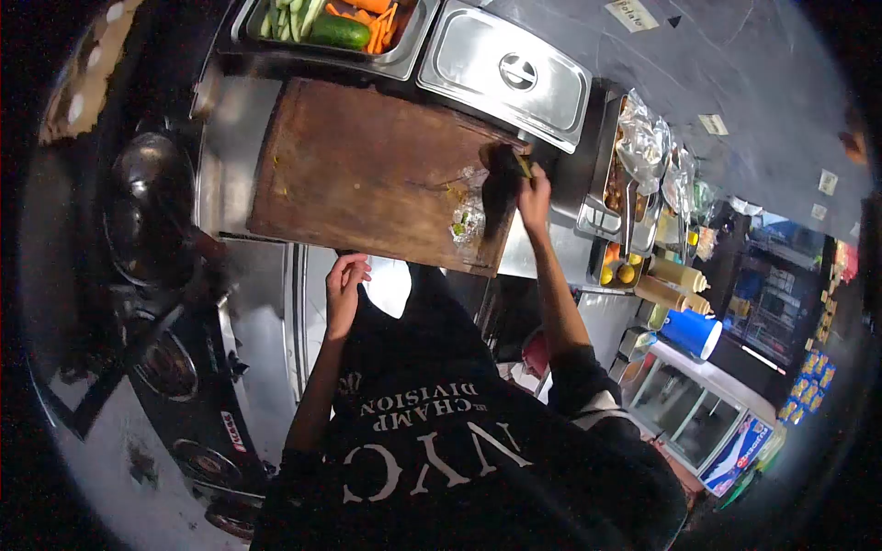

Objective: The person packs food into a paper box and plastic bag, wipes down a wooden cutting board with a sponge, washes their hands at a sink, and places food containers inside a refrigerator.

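Note:
My right hand (pixel 535 200) is at the right side of a brown wooden cutting board (pixel 358 165), its fingers closed on a small object with a yellow-green part, too blurred to name. A dark shape (pixel 501 174) lies beside those fingertips. Near it on the board are shiny, clear-looking scraps (pixel 467 220) with a bit of green. At the board's front edge is my left hand (pixel 344 289), fingers loosely bent and apart, with nothing visible in them. A white sheet or cloth (pixel 388 289) shows to its right, below the board.
Behind the board stand a tray (pixel 404 66) of cut cucumber and carrot and a lidded steel pan (pixel 505 73). Foil-topped containers (pixel 640 138), tongs (pixel 629 220) and sauce bottles (pixel 675 274) are at right. A stove (pixel 170 367) and a dark round pan (pixel 147 216) stand left.

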A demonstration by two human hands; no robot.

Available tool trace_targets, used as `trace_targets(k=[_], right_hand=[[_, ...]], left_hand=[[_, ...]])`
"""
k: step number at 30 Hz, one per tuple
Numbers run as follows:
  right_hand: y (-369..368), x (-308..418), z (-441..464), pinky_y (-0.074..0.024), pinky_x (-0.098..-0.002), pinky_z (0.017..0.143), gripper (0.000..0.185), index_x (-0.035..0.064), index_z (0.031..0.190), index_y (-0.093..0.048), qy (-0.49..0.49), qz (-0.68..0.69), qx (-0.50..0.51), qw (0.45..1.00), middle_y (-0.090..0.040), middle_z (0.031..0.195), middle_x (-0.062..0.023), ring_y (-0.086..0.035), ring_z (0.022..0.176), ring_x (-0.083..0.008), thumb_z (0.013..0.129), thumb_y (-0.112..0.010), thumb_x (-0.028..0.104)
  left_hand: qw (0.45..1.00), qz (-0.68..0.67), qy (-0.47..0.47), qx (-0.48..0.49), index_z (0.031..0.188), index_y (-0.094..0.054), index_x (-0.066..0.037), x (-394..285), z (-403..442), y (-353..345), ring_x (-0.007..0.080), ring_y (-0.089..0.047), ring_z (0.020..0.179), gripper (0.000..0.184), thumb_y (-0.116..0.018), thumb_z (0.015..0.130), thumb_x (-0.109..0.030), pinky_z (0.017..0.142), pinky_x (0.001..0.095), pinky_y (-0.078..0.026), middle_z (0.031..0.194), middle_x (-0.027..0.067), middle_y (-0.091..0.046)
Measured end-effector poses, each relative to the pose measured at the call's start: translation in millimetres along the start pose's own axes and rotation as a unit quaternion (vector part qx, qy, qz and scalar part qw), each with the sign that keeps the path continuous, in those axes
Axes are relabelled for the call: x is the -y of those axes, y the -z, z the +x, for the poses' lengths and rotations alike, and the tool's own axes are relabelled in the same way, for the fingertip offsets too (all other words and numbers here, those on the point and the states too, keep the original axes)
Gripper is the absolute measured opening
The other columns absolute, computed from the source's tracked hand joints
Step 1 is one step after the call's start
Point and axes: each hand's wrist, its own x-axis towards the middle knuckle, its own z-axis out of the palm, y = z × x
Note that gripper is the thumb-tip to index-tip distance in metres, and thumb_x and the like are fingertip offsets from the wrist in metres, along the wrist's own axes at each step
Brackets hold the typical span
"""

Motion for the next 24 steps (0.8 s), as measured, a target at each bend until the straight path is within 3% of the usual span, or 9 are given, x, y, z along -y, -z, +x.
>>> trace_targets(k=[1, 3, 8, 13, 15, 17, 19, 21, 24], right_hand=[[-15.7, 7.4, -10.1, -0.0389, -0.0402, 0.093, 0.035, -0.0021, 0.112, -0.05, 0.008, -0.081, -0.017, 0.997, -0.053, 0.11, -0.0215, -0.051, 0.103, -0.0387, 0.077, -0.05, -0.005], [-40.1, 18.5, -30.7, -0.0354, -0.044, 0.096, 0.041, -0.0019, 0.113, -0.049, 0.188, -0.09, -0.047, 0.977, -0.049, 0.116, -0.0238, -0.045, 0.108, -0.043, 0.072, -0.049, -0.006], [-51.4, 78.1, -74.4, -0.0334, -0.0493, 0.098, 0.055, -0.0023, 0.118, -0.043, 0.229, 0.04, 0.078, 0.969, -0.046, 0.121, -0.0246, -0.043, 0.11, -0.0446, 0.064, -0.047, -0.012], [-17.1, 82.7, -29.8, -0.0354, -0.0356, 0.1, 0.041, -0.0044, 0.12, -0.049, 0.051, -0.001, 0.152, 0.987, -0.054, 0.119, -0.019, -0.05, 0.115, -0.0295, 0.079, -0.048, -0.008], [-19.5, 57.5, 13.3, -0.0367, -0.0343, 0.098, 0.036, -0.0036, 0.115, -0.054, 0.12, 0.126, 0.065, 0.983, -0.057, 0.114, -0.0164, -0.051, 0.114, -0.0259, 0.08, -0.045, -0.009], [-22.2, 61.5, 55.8, -0.0371, -0.0337, 0.097, 0.038, -0.0034, 0.116, -0.053, 0.197, 0.115, 0.183, 0.956, -0.058, 0.113, -0.0161, -0.052, 0.112, -0.0237, 0.08, -0.043, -0.011], [-52.7, 43.5, 48.2, -0.0388, -0.0369, 0.096, 0.044, -0.0003, 0.119, -0.049, 0.321, -0.016, 0.077, 0.944, -0.057, 0.114, -0.0187, -0.054, 0.107, -0.0333, 0.076, -0.047, -0.011], [-62.0, 54.3, 29.9, -0.0405, -0.0404, 0.093, 0.043, 0.0012, 0.116, -0.05, 0.391, 0.026, 0.134, 0.91, -0.057, 0.111, -0.0203, -0.053, 0.103, -0.039, 0.074, -0.048, -0.01], [-51.0, 69.6, -13.0, -0.042, -0.0416, 0.087, 0.039, 0.003, 0.111, -0.053, 0.352, 0.045, 0.264, 0.897, -0.057, 0.109, -0.0215, -0.053, 0.097, -0.0383, 0.074, -0.045, -0.009]], left_hand=[[1.0, 0.01, -0.001, -0.01, 0.102, -0.055, 0.001, 4.3, -3.3, -5.0, 0.0117, -0.054, 0.073, 0.014, -0.05, 0.091, -0.006, 0.067, 0.0235, -0.045, 0.082, 0.0067, -0.057], [0.999, -0.03, -0.01, -0.041, 0.102, -0.055, 0.001, 17.8, -13.2, -18.5, 0.0114, -0.054, 0.073, 0.014, -0.05, 0.092, -0.008, 0.067, 0.0237, -0.045, 0.082, 0.0068, -0.058], [0.991, -0.055, -0.022, -0.121, 0.102, -0.056, 0.002, 77.0, -41.6, -54.8, 0.0126, -0.056, 0.074, 0.017, -0.049, 0.092, -0.009, 0.068, 0.0253, -0.047, 0.083, 0.0076, -0.059], [0.981, -0.066, 0.0, -0.182, 0.099, -0.059, 0.002, 69.2, -63.3, -123.4, 0.0133, -0.058, 0.072, 0.02, -0.05, 0.092, -0.015, 0.068, 0.0267, -0.047, 0.081, 0.0075, -0.06], [0.978, -0.07, 0.019, -0.196, 0.098, -0.06, 0.002, 75.2, -66.5, -131.8, 0.0132, -0.058, 0.071, 0.023, -0.05, 0.092, -0.019, 0.068, 0.0275, -0.048, 0.08, 0.0076, -0.061], [0.98, -0.086, 0.031, -0.175, 0.101, -0.057, 0.001, 87.3, -68.8, -134.0, 0.0154, -0.058, 0.078, 0.027, -0.048, 0.094, -0.023, 0.077, 0.0291, -0.047, 0.087, 0.0075, -0.06], [0.977, -0.117, 0.04, -0.174, 0.101, -0.057, 0.001, 89.4, -62.7, -139.0, 0.0156, -0.058, 0.079, 0.029, -0.048, 0.094, -0.025, 0.077, 0.0289, -0.047, 0.087, 0.0076, -0.06], [0.973, -0.129, 0.037, -0.188, 0.1, -0.059, 0.0, 85.6, -64.1, -142.6, 0.0141, -0.058, 0.078, 0.028, -0.05, 0.094, -0.025, 0.075, 0.0281, -0.048, 0.085, 0.0068, -0.06], [0.954, -0.188, 0.013, -0.232, 0.098, -0.061, 0.0, 75.5, -62.7, -146.4, 0.011, -0.058, 0.075, 0.026, -0.052, 0.094, -0.024, 0.072, 0.0261, -0.048, 0.08, 0.004, -0.059]])
